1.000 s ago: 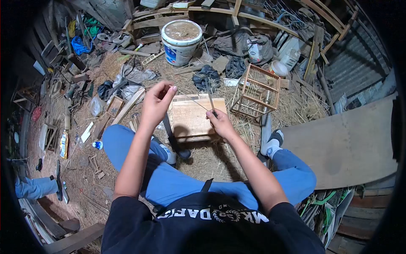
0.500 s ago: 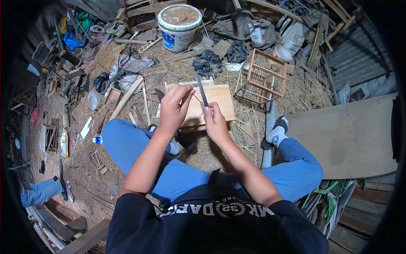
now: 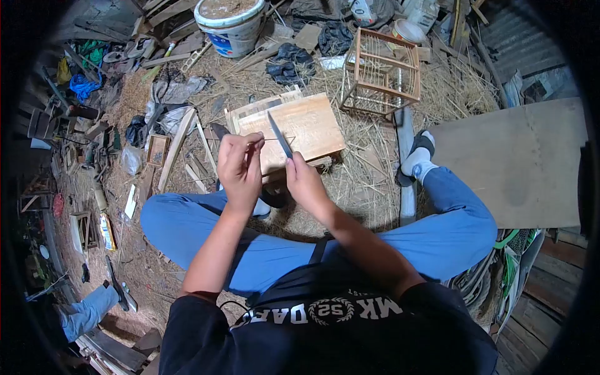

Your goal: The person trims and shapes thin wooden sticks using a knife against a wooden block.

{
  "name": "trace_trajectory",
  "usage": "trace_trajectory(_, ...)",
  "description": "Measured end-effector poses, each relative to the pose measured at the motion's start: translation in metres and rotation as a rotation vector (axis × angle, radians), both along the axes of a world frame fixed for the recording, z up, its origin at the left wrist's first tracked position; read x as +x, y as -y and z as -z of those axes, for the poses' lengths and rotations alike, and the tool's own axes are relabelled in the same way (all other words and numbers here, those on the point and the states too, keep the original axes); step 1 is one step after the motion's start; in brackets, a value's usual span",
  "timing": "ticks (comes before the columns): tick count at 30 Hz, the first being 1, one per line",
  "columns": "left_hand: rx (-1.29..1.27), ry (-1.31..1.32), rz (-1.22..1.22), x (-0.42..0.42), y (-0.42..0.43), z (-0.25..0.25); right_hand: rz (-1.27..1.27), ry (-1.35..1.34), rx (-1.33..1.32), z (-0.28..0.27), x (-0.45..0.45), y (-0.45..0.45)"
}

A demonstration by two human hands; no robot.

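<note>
Over the near left part of a light wooden board (image 3: pixel 312 125), my left hand (image 3: pixel 240 165) pinches the end of a thin stick (image 3: pixel 270 139). My right hand (image 3: pixel 306 181) is closed round the handle of a knife (image 3: pixel 279 135), whose blade points up and to the left across the stick. The knife handle is mostly hidden by my fingers. A dark blade-like tool (image 3: pixel 219 130) shows at the board's left edge, partly behind my left hand.
A small wooden cage (image 3: pixel 382 74) stands right of the board. Behind are a bucket (image 3: pixel 230 28) and black plastic bags (image 3: pixel 291 64). A large flat sheet (image 3: pixel 509 165) lies at right. Another person's leg (image 3: pixel 90 310) shows at lower left.
The view has shifted and turned. My left hand has come closer to my right hand, and the knife blade now leans left across the stick. Both hands keep their hold.
</note>
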State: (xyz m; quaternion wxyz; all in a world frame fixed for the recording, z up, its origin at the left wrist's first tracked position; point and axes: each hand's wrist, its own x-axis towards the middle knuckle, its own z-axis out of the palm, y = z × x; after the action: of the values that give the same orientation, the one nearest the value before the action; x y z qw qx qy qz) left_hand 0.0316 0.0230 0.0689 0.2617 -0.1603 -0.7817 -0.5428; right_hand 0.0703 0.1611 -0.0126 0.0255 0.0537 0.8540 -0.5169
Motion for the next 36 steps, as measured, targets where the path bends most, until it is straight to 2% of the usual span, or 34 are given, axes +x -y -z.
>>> trace_trajectory(2, 0.0, 0.044, 0.001, -0.001, 0.001, 0.002, -0.009, -0.024, 0.032, 0.003, 0.0, -0.004)
trace_trajectory(4, 0.063, 0.036, 0.002, -0.003, -0.001, 0.002, -0.019, -0.143, -0.032, -0.029, 0.002, 0.0)
trace_trajectory(5, 0.064, 0.043, 0.004, -0.002, -0.002, 0.003, -0.035, -0.183, 0.024, -0.039, 0.004, 0.002)
trace_trajectory(9, 0.033, 0.009, 0.006, -0.003, -0.007, 0.002, -0.001, 0.04, 0.097, 0.017, -0.006, -0.009)
trace_trajectory(11, 0.04, 0.008, 0.016, -0.006, -0.008, 0.001, -0.009, 0.037, 0.08, 0.03, -0.006, -0.017)
trace_trajectory(15, 0.003, 0.011, 0.0, -0.003, -0.009, 0.001, -0.038, -0.111, -0.005, -0.025, 0.001, 0.001)
trace_trajectory(16, 0.013, 0.013, 0.002, -0.004, -0.009, 0.0, -0.04, -0.112, -0.003, -0.016, 0.001, 0.0)
trace_trajectory(19, 0.019, 0.039, -0.01, -0.005, -0.004, 0.001, 0.057, 0.115, 0.098, 0.056, 0.001, -0.007)
trace_trajectory(20, 0.014, 0.035, -0.007, -0.006, -0.005, -0.001, 0.016, 0.115, 0.135, 0.06, -0.001, -0.016)
trace_trajectory(23, 0.053, 0.027, -0.001, -0.006, -0.006, -0.003, -0.022, 0.059, 0.113, 0.028, -0.003, -0.013)
trace_trajectory(25, 0.049, 0.042, 0.011, -0.005, -0.007, -0.002, -0.065, -0.092, 0.136, 0.007, -0.001, -0.008)
trace_trajectory(26, 0.05, 0.038, 0.009, -0.006, -0.007, -0.002, -0.067, -0.096, 0.138, 0.032, -0.001, -0.01)
trace_trajectory(28, 0.048, 0.039, 0.008, -0.006, -0.005, -0.001, 0.03, 0.188, 0.195, 0.099, 0.002, -0.018)
trace_trajectory(30, 0.045, 0.022, 0.004, -0.008, -0.007, -0.004, -0.045, 0.222, 0.243, 0.075, 0.001, -0.033)
trace_trajectory(32, 0.045, 0.019, -0.005, -0.008, -0.006, -0.004, -0.103, 0.123, 0.183, 0.029, -0.002, -0.03)
trace_trajectory(35, 0.002, 0.035, -0.021, -0.006, -0.004, -0.003, -0.121, -0.018, 0.134, 0.016, -0.001, -0.018)
trace_trajectory(36, -0.034, 0.05, -0.018, -0.006, -0.002, -0.003, -0.123, -0.023, 0.133, 0.028, -0.001, -0.019)
